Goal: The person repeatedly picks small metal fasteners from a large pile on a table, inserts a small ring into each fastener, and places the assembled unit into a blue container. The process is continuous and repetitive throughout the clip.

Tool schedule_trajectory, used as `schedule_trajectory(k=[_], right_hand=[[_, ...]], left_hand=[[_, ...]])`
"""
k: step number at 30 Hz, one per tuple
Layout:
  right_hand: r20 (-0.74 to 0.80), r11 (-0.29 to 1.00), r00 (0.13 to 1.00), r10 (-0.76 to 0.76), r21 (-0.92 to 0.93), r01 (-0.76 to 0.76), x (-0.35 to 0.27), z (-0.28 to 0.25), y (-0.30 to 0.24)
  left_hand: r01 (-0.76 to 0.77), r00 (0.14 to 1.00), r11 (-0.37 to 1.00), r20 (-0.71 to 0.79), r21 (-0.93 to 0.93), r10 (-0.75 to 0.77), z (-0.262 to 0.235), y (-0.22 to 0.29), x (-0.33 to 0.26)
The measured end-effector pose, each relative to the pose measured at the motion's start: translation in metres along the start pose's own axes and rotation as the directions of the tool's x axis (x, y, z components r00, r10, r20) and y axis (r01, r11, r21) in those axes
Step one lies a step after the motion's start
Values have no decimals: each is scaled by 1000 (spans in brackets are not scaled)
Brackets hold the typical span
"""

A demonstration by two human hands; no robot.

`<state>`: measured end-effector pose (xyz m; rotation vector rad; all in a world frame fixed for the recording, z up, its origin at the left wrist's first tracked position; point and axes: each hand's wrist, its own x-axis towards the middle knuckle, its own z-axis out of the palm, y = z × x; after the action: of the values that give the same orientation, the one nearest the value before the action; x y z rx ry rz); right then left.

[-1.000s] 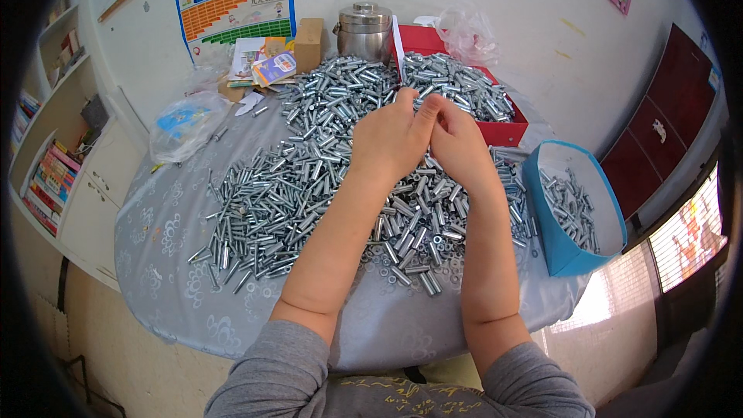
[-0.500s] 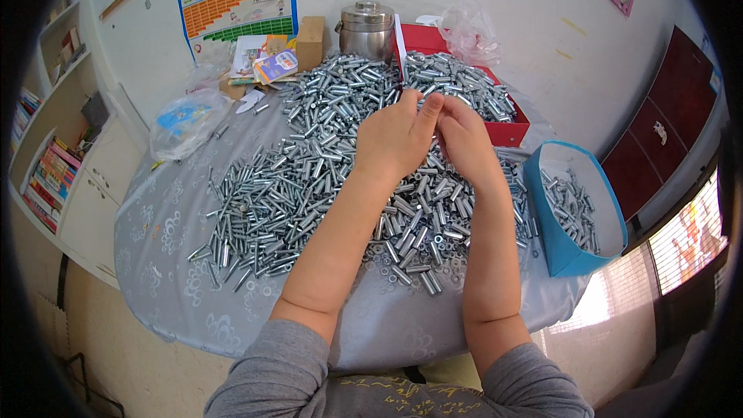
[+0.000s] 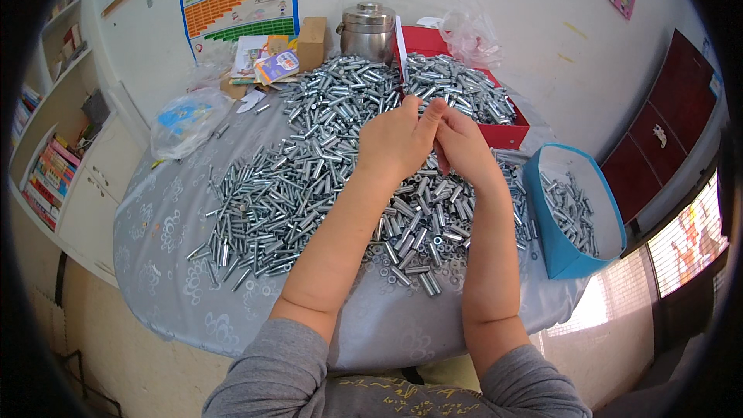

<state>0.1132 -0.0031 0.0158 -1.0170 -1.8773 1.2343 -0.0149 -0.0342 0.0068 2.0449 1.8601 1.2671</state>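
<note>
Above a broad pile of silvery metal sleeves and bolts [image 3: 286, 186], my two hands meet with their fingertips together. My left hand [image 3: 395, 143] is closed, its thumb raised against the right fingers. Bent inward beside it, my right hand [image 3: 469, 152] is closed too. Whatever they pinch between them is hidden by the fingers. Small washers or nuts [image 3: 439, 254] lie along the pile's near edge, below the hands. Just beyond the hands, a red box [image 3: 507, 136] is heaped with more metal sleeves.
A blue fabric bin [image 3: 573, 262] holding metal parts stands at the table's right. At the back are a steel pot [image 3: 367, 35], a cardboard box [image 3: 312, 42] and a clear plastic bag [image 3: 472, 39]. Another plastic bag [image 3: 190, 124] lies left on the grey tablecloth [image 3: 166, 255].
Both hands stay together and have shifted only slightly; the right fingers have curled a little lower beside the left thumb. The piles look the same.
</note>
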Motion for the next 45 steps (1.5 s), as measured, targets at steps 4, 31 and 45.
schedule_trajectory(k=[4, 31, 45], right_hand=[[-193, 965, 955, -227, 88, 248, -1, 6, 4], [-166, 993, 983, -82, 73, 95, 30, 8, 41], [-18, 981, 982, -188, 53, 189, 33, 4, 48]], left_hand=[[20, 999, 1000, 41, -18, -19, 0, 0, 2], [42, 988, 994, 143, 97, -56, 22, -16, 9], [64, 998, 997, 27, 32, -65, 17, -24, 12]])
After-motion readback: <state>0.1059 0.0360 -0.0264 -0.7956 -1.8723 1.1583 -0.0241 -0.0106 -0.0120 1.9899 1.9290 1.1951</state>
